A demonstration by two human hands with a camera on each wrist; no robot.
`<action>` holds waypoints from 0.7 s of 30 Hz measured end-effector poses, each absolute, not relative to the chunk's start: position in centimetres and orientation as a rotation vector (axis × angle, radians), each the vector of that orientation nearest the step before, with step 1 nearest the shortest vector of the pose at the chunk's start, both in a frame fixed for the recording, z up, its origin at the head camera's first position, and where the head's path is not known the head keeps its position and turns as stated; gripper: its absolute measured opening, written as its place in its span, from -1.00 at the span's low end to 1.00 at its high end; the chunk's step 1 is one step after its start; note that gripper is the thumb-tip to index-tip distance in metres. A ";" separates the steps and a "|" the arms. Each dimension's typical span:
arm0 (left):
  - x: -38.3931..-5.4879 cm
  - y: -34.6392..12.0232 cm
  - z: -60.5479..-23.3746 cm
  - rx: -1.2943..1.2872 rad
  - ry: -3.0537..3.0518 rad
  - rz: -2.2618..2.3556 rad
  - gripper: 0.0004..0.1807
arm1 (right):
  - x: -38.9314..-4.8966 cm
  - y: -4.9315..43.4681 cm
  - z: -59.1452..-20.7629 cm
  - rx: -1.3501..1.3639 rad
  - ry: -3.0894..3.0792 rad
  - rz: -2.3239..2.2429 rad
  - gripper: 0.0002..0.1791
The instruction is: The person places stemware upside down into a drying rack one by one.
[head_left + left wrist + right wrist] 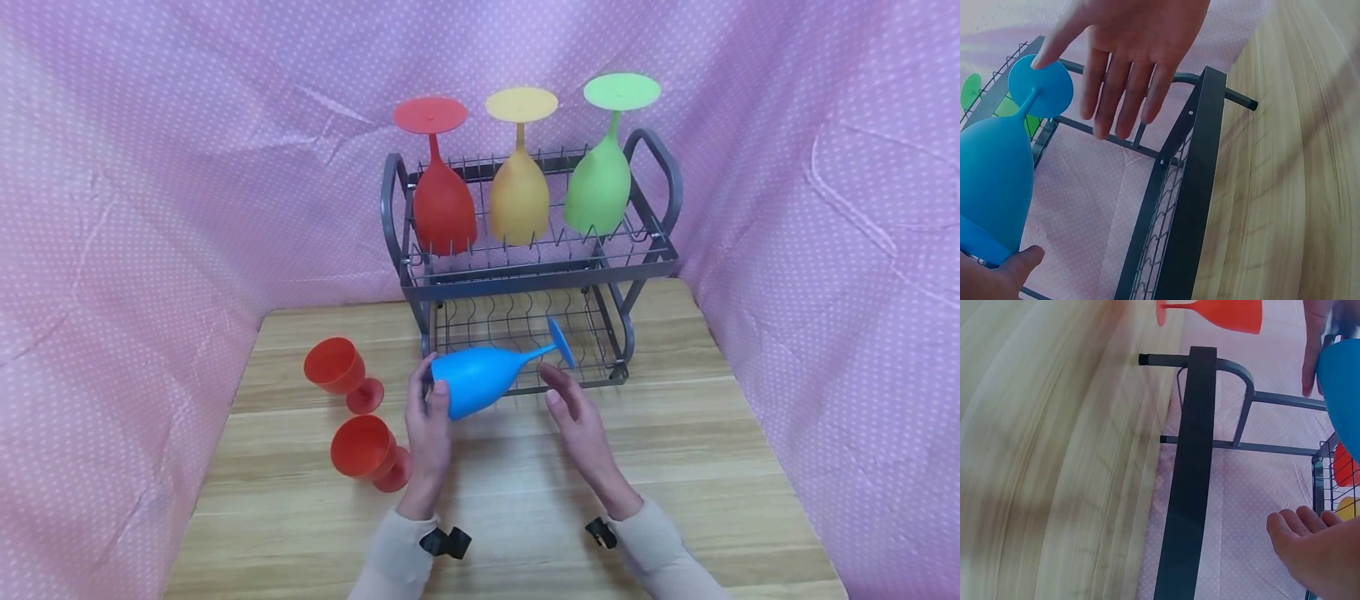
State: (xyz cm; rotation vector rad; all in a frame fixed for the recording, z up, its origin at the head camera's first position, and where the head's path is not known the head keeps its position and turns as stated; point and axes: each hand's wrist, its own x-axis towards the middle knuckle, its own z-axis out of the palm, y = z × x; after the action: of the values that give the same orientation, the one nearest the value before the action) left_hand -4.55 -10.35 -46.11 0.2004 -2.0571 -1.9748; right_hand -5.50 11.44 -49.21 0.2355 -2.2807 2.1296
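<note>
A blue plastic wine glass [478,379] lies nearly sideways in the air, its stem and round foot pointing right and slightly up. My left hand [429,437] grips the bowl at its rim, thumb on the near side; the fingers behind are partly hidden. Just right of the foot, my right hand [585,433] is held with fingers loosely extended and nothing in its grasp. From the left wrist view, the right thumb overlaps the glass's foot [1054,87]. Left of my left hand, two red goblets [335,367] stand on the wooden table [517,517], tilted by the camera's angle.
Behind the blue glass stands a dark two-tier dish rack [540,279]. Upside down on its top tier are a red wine glass [444,208], a yellow one [519,200] and a green one [598,187]. Pink dotted cloth [225,167] hangs around the table.
</note>
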 end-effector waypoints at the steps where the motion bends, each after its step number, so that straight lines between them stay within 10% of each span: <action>1: -4.6 -10.3 -46.2 0.198 -2.053 -1.977 -0.39 | -5.5 11.3 -49.1 0.230 -2.276 2.134 -0.46; 21: -4.6 -8.9 -46.9 0.183 -2.013 -2.038 -0.40 | -6.0 9.1 -47.7 0.143 -2.172 2.215 -0.50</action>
State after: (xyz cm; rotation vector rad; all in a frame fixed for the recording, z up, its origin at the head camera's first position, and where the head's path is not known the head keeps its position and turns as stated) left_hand -4.62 -8.88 -46.85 0.1830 -2.0132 -2.0382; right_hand -5.96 9.13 -47.70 0.1432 -2.1722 2.2154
